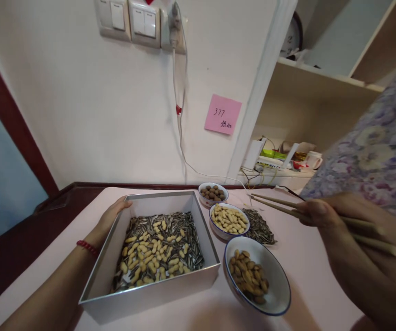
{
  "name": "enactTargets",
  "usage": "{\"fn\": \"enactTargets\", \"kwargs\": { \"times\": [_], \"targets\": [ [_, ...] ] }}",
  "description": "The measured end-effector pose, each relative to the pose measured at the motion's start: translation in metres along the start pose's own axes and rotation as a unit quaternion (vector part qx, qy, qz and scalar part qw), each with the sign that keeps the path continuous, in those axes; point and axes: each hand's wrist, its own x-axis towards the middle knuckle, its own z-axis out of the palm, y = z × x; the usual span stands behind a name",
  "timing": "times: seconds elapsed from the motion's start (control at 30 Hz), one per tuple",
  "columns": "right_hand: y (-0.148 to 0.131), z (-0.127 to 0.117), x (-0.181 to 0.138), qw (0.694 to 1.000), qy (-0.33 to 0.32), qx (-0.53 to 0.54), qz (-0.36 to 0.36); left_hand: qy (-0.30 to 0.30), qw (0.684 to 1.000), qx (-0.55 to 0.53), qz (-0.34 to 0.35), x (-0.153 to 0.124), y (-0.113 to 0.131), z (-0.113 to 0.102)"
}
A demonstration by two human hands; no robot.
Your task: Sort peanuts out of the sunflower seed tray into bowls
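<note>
Right of the box (163,294), the right hand (352,248) was closed round a pair of chopsticks (287,203), probably light and stiff, their tips close together with nothing visible between them. Just beside the box's near right corner stood a big bowl (278,280) of brown nuts (249,276), likely hard and apt to slip; well right of the box, the pink cover (306,259) gave open room. Inside the box, peanuts (154,250) lay on seeds (196,243), seemingly light and brittle-shelled, best pinched at the waist, with the raised rim to clear. Along the box's right side a peanut bowl (220,232) narrowed the way. At the box's far left corner the left hand (113,212) rested half curled, its firmness impossible to tell. Beyond the box rose the wall (132,115).
</note>
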Motion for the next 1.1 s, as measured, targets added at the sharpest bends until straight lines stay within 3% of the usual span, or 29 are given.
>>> {"fn": "enactTargets", "kwargs": {
  "times": [0.1,0.27,0.37,0.5,0.7,0.87,1.1],
  "targets": [
    [-0.005,0.007,0.003,0.995,0.054,-0.083,0.018,-0.003,1.0,0.004,-0.018,0.0,0.001,-0.001],
    [-0.03,0.02,-0.002,0.989,0.103,0.099,0.045,-0.005,1.0,-0.003,-0.012,0.001,0.0,-0.002],
    [-0.038,0.032,-0.005,0.986,0.041,0.158,0.02,0.001,1.0,-0.005,0.002,0.001,-0.001,-0.001],
    [-0.043,0.06,-0.004,0.973,-0.097,0.209,-0.003,0.004,1.0,-0.004,0.023,0.0,-0.003,0.0],
    [-0.046,0.099,-0.008,0.937,-0.246,0.244,0.041,0.003,0.999,-0.002,0.048,-0.004,-0.005,0.001],
    [-0.042,0.112,-0.011,0.929,-0.279,0.235,0.061,0.003,0.999,0.004,0.052,-0.006,-0.005,0.001],
    [-0.042,0.12,-0.013,0.935,-0.263,0.23,0.061,0.003,0.998,0.011,0.054,-0.005,-0.003,0.0]
  ]
}}
